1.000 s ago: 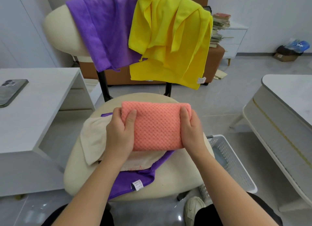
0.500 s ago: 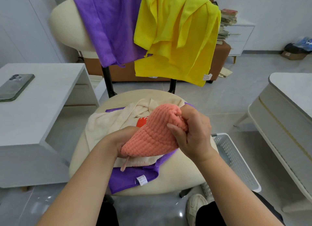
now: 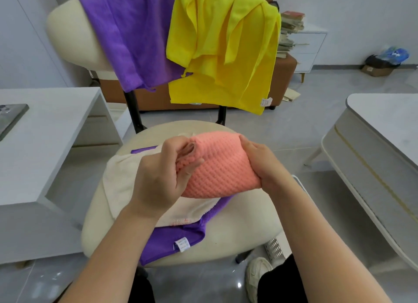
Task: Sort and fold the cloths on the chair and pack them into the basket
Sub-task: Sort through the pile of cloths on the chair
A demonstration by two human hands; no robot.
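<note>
Together, both hands, left (image 3: pixel 161 178) and right (image 3: pixel 263 164), grip the folded coral cloth (image 3: pixel 222 164) above the chair (image 3: pixel 244 230).

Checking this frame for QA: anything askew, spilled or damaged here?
Nothing spilled or damaged. The yellow cloth hangs bunched and crooked over the chair back, and a purple cloth droops over the seat front edge. Both simply not yet folded.

White walls (image 3: pixel 362 13) are wrapping the room and glossy grey floor tiles (image 3: pixel 282 130) are catching glare. A white desk (image 3: pixel 56 121) is sitting left, a pale rounded table (image 3: pixel 384 121) right, books (image 3: pixel 290 28) are piling on a drawer unit (image 3: pixel 312 47) beside maybe a brown sofa (image 3: pixel 285 76).
</note>
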